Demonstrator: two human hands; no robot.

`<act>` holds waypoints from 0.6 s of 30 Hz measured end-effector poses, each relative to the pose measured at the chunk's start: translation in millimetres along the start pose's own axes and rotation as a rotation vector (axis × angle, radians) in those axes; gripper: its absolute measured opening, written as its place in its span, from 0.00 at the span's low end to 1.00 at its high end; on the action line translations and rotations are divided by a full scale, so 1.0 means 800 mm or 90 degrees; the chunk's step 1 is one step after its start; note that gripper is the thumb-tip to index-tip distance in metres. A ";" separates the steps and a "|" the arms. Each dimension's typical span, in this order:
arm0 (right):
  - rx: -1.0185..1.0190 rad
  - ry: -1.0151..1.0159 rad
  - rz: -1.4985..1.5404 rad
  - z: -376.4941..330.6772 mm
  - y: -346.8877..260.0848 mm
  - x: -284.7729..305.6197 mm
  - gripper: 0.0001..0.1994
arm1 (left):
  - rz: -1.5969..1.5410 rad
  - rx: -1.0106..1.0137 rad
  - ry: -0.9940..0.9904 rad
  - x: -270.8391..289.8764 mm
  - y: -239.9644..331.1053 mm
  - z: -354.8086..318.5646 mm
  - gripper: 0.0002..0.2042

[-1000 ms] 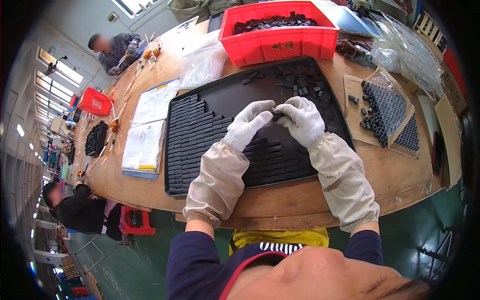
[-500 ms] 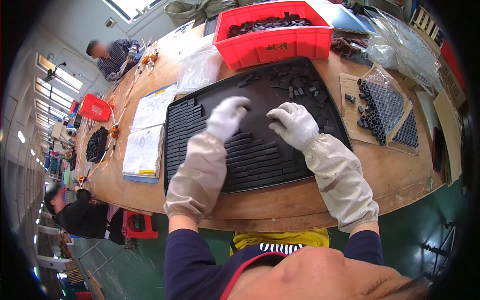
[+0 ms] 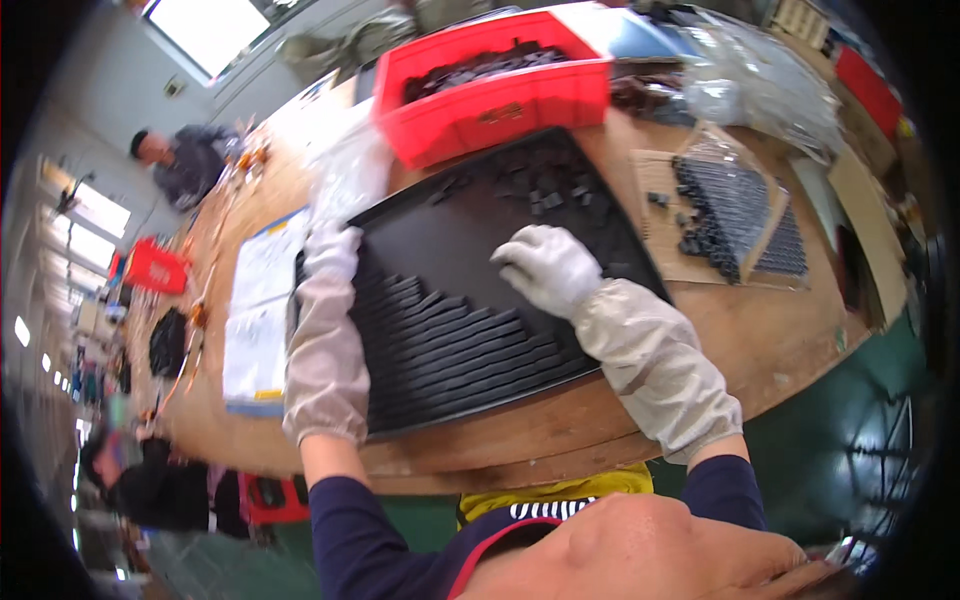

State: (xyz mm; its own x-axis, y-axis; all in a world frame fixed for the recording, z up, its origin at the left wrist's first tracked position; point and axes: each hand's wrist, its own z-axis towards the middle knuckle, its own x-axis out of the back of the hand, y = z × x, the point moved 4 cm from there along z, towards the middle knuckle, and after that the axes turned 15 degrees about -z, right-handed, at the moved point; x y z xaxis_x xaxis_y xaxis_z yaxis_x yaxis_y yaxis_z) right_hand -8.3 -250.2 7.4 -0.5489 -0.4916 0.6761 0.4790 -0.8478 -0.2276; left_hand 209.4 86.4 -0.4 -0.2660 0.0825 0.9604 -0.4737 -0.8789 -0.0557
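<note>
On the wooden workbench (image 3: 760, 340) a large black plastic tray (image 3: 470, 250) lies at a slant, and everything else sits around it. Its near half is filled with stepped rows of small black parts (image 3: 450, 345); its far corner, toward the red bin (image 3: 495, 85), holds a loose scatter of the same black pieces (image 3: 545, 190).

Both hands wear white gloves with pale sleeve covers. The left hand (image 3: 332, 250) rests on the tray's left edge, its fingers curled together over the rim, apparently steadying it; whether they pinch anything I cannot tell. The right hand (image 3: 545, 268) lies palm-down on the tray's bare middle, just short of the loose pieces, fingers slightly spread and bent, nothing visibly held.

To do this step well, as I judge it, the left hand should hold the tray firm so it does not slide on the bench, while the right hand takes one loose piece at a time, turns it to match its neighbours, and seats it against the end of the unfinished row. Gloved fingertips dull the feel, so each piece wants a light press to confirm it sits flat.

Right of the tray, a clear bag of dark cylindrical parts (image 3: 735, 215) lies on cardboard; left of the tray lie printed sheets (image 3: 262, 310).
</note>
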 end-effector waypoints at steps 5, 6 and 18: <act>-0.016 -0.037 -0.015 -0.002 -0.002 -0.004 0.07 | -0.028 -0.147 0.037 0.002 0.010 -0.015 0.17; -0.015 -0.033 -0.019 -0.004 0.000 0.000 0.07 | -0.028 -0.147 0.040 0.004 0.017 -0.013 0.16; 0.013 -0.026 -0.028 -0.002 -0.001 -0.003 0.07 | -0.060 -0.061 0.044 0.008 0.015 -0.014 0.16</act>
State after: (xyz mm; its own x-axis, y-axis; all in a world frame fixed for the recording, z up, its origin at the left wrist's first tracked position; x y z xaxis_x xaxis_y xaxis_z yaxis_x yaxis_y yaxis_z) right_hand -8.2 -248.7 4.7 -0.5420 -0.4451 0.7128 0.4686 -0.8642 -0.1833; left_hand 192.7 81.8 1.8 -0.2729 0.1976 0.9415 -0.5764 -0.8172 0.0044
